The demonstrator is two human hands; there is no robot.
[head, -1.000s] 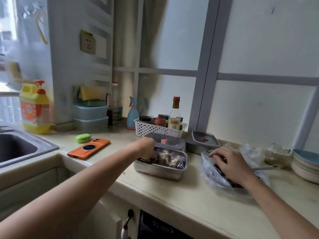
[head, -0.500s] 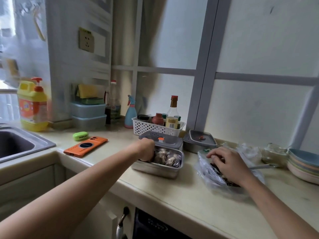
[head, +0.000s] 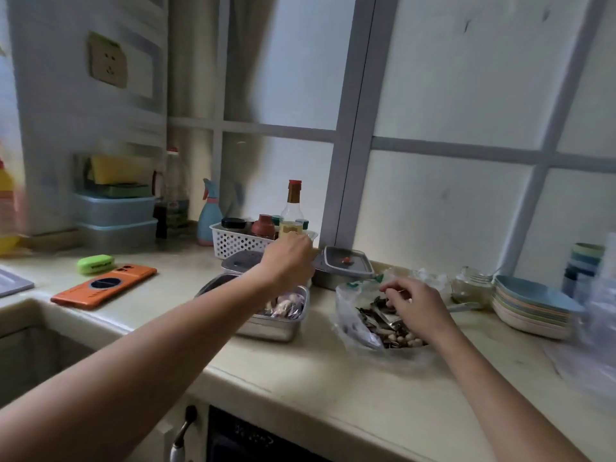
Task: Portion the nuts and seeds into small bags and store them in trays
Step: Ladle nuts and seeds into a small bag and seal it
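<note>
Left hand [head: 290,258] now above tray [head: 266,328]

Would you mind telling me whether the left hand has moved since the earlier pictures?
Yes. Against the open steel tray, the left hand has shifted from its left end to its far right corner, up by the white basket.

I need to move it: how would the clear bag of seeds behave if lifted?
The clear bag looks thin and crumpled, so probably floppy. It seems open with loose seeds and nuts, so they would likely spill or shift.
</note>
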